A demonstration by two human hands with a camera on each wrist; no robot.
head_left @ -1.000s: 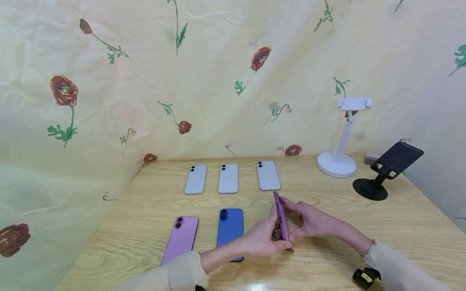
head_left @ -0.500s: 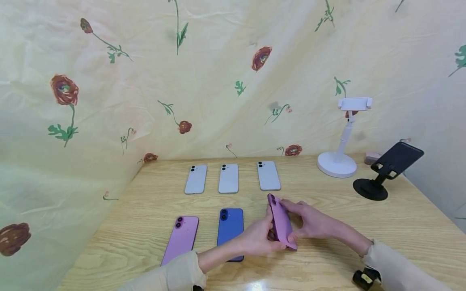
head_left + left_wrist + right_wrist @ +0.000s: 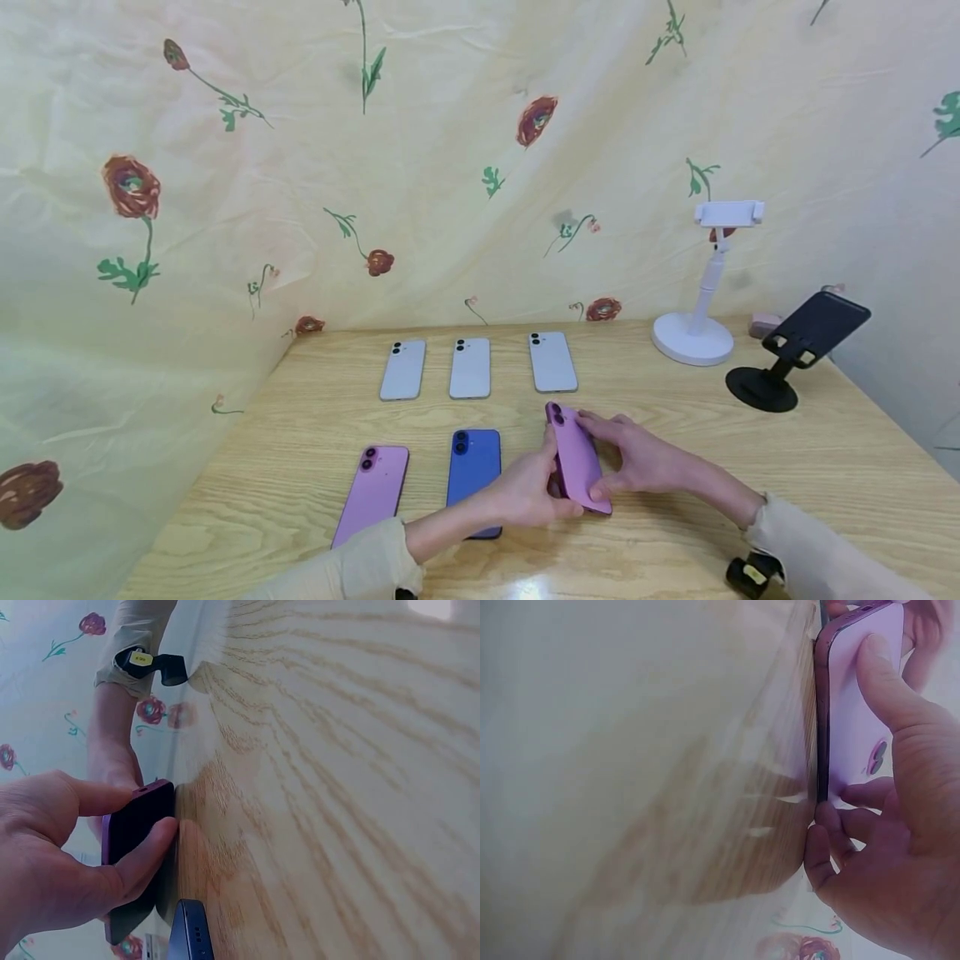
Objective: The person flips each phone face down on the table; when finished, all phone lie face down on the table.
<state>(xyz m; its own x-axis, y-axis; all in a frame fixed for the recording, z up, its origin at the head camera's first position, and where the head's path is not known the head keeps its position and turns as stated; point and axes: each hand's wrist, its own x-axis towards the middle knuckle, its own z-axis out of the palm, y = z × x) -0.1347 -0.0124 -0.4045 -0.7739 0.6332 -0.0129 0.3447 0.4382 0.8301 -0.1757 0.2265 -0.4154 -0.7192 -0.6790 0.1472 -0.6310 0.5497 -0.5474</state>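
A pink-purple smartphone (image 3: 579, 461) is held tilted just over the table between both hands, its camera back facing up and partly towards the right. My left hand (image 3: 525, 493) grips its left edge; in the left wrist view fingers lie over the dark screen side of the phone (image 3: 133, 829). My right hand (image 3: 639, 455) grips the right edge. The right wrist view has the thumb (image 3: 889, 686) pressing the pink back and the other fingers curled at the edge by the tabletop. A blue smartphone (image 3: 476, 467) lies left of them, partly hidden by the left forearm.
Another pink-purple smartphone (image 3: 375, 487) lies further left, its lower end behind the sleeve. At the back lie three white smartphones, the rightmost one (image 3: 553, 362) nearest the hands. A white phone stand (image 3: 693, 337) and a black phone stand (image 3: 813, 327) occupy the right rear.
The held phone has turned from nearly edge-on to showing its pink back, its top swinging left. My left hand has shifted slightly left; the right hand has hardly moved.
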